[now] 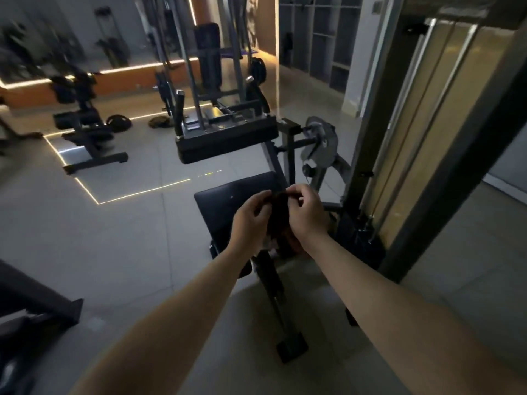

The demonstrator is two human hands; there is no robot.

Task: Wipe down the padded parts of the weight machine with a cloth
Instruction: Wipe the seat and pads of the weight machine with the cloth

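A dark cloth (278, 216) hangs between my two hands above the machine's black padded seat (225, 203). My left hand (251, 220) pinches the cloth's upper left edge, and my right hand (306, 212) pinches its top right edge. The cloth's lower part droops toward the seat's near end, partly hidden by my wrists. Beyond the seat a long black arm pad (228, 141) lies across the frame. The cloth is dim and its exact shape is hard to make out.
The weight stack tower (427, 132) with its cable stands close on the right. A cam wheel (320, 143) sits right of the arm pad. The seat's support leg (281, 309) runs toward me. Other gym machines (82, 118) stand on the tiled floor at left and behind.
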